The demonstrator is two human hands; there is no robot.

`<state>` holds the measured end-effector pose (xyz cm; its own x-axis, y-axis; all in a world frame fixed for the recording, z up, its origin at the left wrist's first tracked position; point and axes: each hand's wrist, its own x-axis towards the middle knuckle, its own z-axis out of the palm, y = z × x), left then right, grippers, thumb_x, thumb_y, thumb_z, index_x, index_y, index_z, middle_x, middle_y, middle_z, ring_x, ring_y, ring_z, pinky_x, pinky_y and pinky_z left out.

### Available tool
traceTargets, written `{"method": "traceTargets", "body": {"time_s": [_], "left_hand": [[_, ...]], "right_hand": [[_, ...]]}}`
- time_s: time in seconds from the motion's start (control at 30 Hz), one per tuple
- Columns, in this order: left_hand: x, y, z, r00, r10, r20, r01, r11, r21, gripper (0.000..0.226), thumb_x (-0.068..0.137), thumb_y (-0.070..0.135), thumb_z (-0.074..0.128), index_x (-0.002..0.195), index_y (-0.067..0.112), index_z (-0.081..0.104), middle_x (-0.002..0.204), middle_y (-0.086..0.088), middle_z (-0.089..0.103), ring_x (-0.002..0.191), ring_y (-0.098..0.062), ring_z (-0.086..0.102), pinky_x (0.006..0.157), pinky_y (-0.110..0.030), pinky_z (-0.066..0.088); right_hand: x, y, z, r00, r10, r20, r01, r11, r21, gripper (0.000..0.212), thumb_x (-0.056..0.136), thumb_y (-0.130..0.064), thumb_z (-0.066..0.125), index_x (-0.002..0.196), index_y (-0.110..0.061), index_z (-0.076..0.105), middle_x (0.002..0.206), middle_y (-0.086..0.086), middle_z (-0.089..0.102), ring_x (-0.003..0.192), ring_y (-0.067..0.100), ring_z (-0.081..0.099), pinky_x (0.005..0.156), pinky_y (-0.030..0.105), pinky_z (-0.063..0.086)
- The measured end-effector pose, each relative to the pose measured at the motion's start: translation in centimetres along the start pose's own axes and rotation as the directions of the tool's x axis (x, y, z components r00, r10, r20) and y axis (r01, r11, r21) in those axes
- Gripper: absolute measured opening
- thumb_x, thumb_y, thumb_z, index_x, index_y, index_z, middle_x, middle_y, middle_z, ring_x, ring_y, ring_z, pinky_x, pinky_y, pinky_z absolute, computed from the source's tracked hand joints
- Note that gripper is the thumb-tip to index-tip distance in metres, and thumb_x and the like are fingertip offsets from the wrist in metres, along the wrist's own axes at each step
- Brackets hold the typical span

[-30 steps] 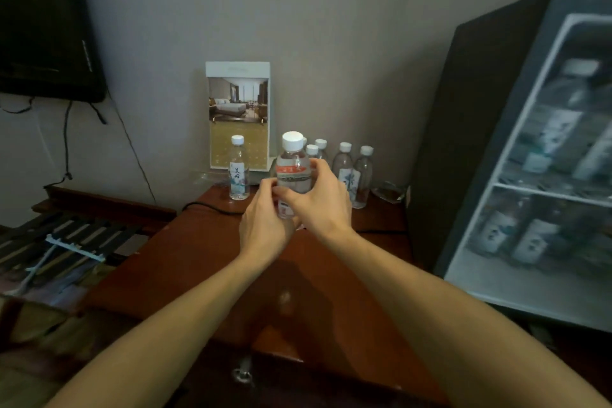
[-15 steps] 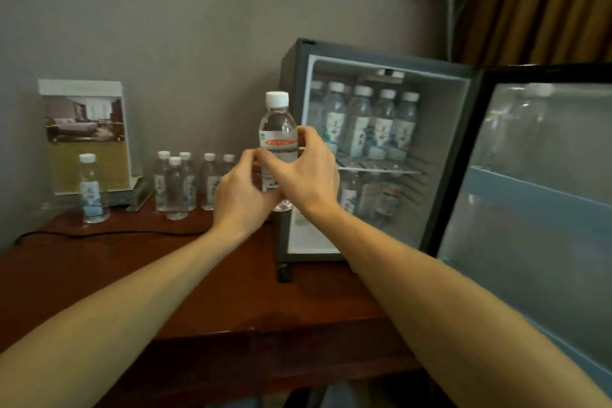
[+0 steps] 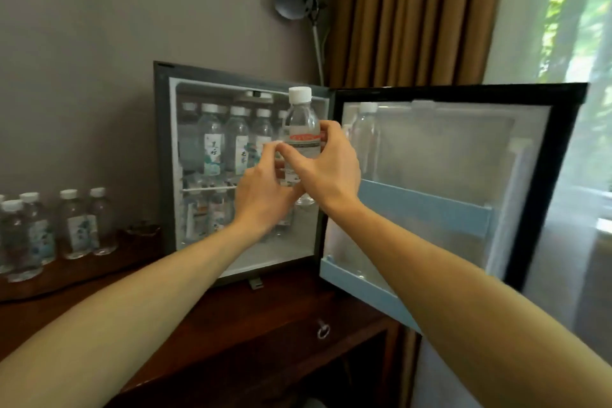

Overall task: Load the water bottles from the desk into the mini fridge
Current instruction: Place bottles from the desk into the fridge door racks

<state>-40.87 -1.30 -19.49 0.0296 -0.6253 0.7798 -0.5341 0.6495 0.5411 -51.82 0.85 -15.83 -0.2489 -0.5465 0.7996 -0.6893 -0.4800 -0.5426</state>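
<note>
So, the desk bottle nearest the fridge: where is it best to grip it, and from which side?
Take the bottle round its straight middle, probably, coming from the front. It stands upright; its neighbour is close on its left and the wall is behind, so the front looks freest. The cap is small for a firm hold.

Two hands are showing, a left hand and a right hand, and together they are gripping one red-labelled bottle. Four white-capped bottles are standing on the bench at the left, and a possible fifth is being cut off by the frame edge. One mini fridge is standing open. Five upper-shelf bottles are lining its top rack, one door bottle is sitting in the door, and those on the lower level are blurring beyond counting. One lamp is hanging above.
</note>
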Motion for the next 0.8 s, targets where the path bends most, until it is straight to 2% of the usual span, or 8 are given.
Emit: {"method": "traceTargets", "body": {"time_s": [0.17, 0.37, 0.5, 0.63, 0.8], "left_hand": [[1.9, 3.2, 4.7, 0.995, 0.084, 0.049, -0.08, 0.993, -0.082, 0.057, 0.079, 0.045, 0.082, 0.122, 0.029, 0.048, 0.091, 0.006, 0.072, 0.079, -0.017, 0.071, 0.069, -0.046, 0.061], [3.8, 6.4, 9.5, 0.986, 0.156, 0.062, -0.143, 0.975, -0.172, 0.058, 0.082, 0.047, 0.081, 0.127, 0.026, 0.049, 0.102, 0.005, 0.072, 0.086, -0.018, 0.07, 0.072, -0.047, 0.061], [4.3, 7.6, 11.7, 0.981, 0.17, 0.089, -0.15, 0.969, -0.196, 0.055, 0.083, 0.045, 0.081, 0.124, 0.023, 0.053, 0.101, 0.008, 0.069, 0.087, -0.012, 0.068, 0.074, -0.04, 0.06], [3.9, 7.6, 13.4, 0.983, 0.163, 0.088, -0.148, 0.976, -0.157, 0.049, 0.081, 0.049, 0.081, 0.114, 0.024, 0.056, 0.099, 0.01, 0.061, 0.087, -0.013, 0.063, 0.068, -0.036, 0.054], [3.3, 6.4, 14.7, 0.984, 0.174, 0.047, -0.173, 0.985, -0.019, 0.07, 0.07, 0.069, 0.068, 0.113, 0.015, 0.062, 0.109, 0.0, 0.057, 0.1, -0.021, 0.059, 0.068, -0.044, 0.056]], "right_hand": [[2.3, 2.5, -4.6, 0.996, 0.002, -0.086, -0.008, 0.997, -0.08, 0.058, 0.079, -0.062, 0.078, 0.121, -0.029, 0.056, 0.112, -0.01, 0.067, 0.1, 0.008, 0.066, 0.086, 0.038, 0.06], [4.9, 4.8, -8.7, 0.988, 0.011, -0.156, -0.036, 0.987, -0.158, 0.063, 0.08, -0.059, 0.08, 0.128, -0.027, 0.054, 0.118, -0.008, 0.065, 0.104, 0.009, 0.065, 0.089, 0.035, 0.059], [5.9, 6.4, -10.3, 0.982, 0.035, -0.184, -0.071, 0.978, -0.194, 0.063, 0.078, -0.059, 0.081, 0.125, -0.027, 0.054, 0.115, -0.008, 0.066, 0.102, 0.008, 0.066, 0.087, 0.033, 0.059], [6.1, 8.1, -10.4, 0.977, 0.118, -0.177, -0.153, 0.968, -0.197, 0.057, 0.076, -0.059, 0.083, 0.116, -0.027, 0.057, 0.108, -0.01, 0.069, 0.098, 0.009, 0.067, 0.086, 0.035, 0.059], [6.2, 9.3, -10.4, 0.974, 0.202, -0.104, -0.219, 0.958, -0.187, 0.054, 0.073, -0.056, 0.085, 0.11, -0.027, 0.059, 0.104, -0.01, 0.071, 0.097, 0.01, 0.068, 0.085, 0.036, 0.059]]}}
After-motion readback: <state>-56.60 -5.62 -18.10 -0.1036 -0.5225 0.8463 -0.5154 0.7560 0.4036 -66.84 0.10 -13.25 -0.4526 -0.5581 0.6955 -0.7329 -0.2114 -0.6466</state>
